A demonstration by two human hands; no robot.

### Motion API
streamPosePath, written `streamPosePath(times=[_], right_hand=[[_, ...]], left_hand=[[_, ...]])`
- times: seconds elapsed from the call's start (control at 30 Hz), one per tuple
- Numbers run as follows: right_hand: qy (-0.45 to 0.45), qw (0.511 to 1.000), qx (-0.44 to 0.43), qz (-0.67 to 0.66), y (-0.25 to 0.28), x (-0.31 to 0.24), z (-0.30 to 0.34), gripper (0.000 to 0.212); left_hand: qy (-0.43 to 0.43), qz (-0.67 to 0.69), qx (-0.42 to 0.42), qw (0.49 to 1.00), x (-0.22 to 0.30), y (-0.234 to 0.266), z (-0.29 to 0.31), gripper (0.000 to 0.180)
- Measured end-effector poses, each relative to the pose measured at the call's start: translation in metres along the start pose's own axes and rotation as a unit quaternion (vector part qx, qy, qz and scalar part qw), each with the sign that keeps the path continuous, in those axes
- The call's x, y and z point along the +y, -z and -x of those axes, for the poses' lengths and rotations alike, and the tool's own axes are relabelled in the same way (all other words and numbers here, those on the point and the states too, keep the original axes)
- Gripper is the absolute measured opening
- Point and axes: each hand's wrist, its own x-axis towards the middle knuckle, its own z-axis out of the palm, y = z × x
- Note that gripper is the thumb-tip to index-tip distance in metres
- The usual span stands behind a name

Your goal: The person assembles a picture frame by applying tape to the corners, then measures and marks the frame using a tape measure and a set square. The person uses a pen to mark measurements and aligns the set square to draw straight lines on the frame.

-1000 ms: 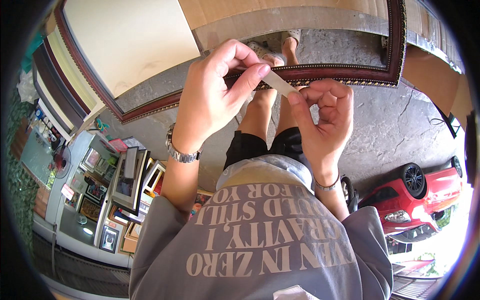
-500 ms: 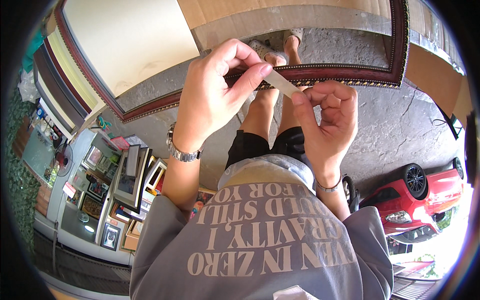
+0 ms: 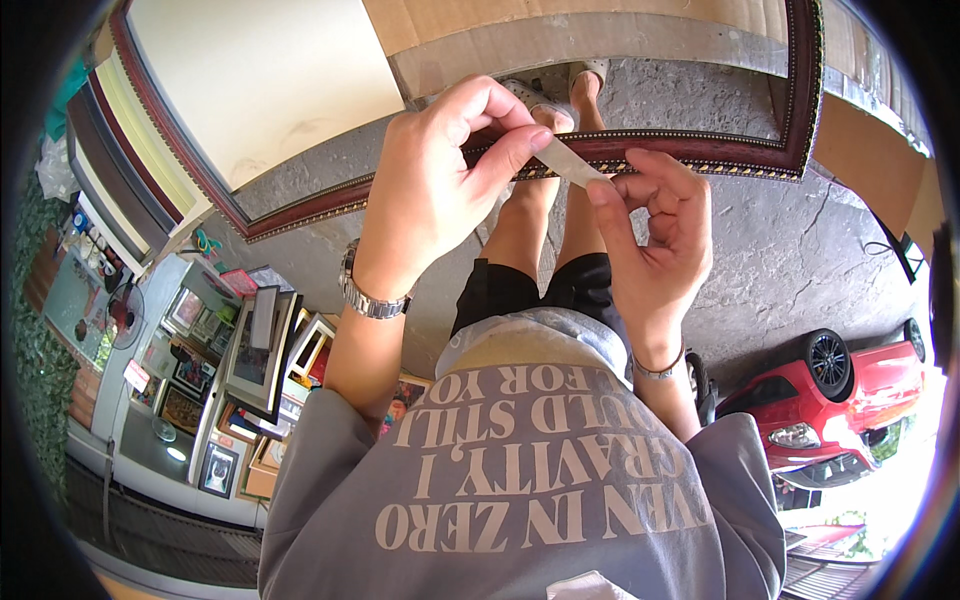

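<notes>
A short pale strip (image 3: 570, 163), seemingly of tape, is stretched between my two hands, above the near rail of a large picture frame. My left hand (image 3: 430, 185) pinches its upper left end between thumb and bent fingers. At the lower right end, my right hand (image 3: 660, 235) grips it with the thumb against the fingers, its index finger raised. The frame (image 3: 720, 152) is dark reddish brown with a beaded edge, and it lies in front of me. My left hand hides part of its near rail.
A cream board (image 3: 270, 80) lies within the frame's left part, with cardboard (image 3: 600, 25) beyond. More frame mouldings (image 3: 120, 160) stand at the left. Several framed pictures (image 3: 262, 350) are stacked at lower left, near a fan (image 3: 126, 315). A red car (image 3: 830, 400) is at the right.
My left hand and its end of the strip have shifted slightly right. My right index finger has lifted and straightened a little. Both hands still hold the strip.
</notes>
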Motion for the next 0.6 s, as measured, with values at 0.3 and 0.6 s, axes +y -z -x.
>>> streamPosePath(times=[0.3, 0.6], right_hand=[[0.1, 0.985, 0.007, 0.143, -0.001, 0.003, -0.007, 0.037], [0.196, 0.956, 0.024, 0.217, -0.001, 0.012, -0.014, 0.038]], left_hand=[[0.038, 0.064, -0.033, 0.997, 0.002, 0.003, -0.004, 0.018], [-0.001, 0.022, -0.049, 0.999, -0.004, 0.001, -0.011, 0.023]])
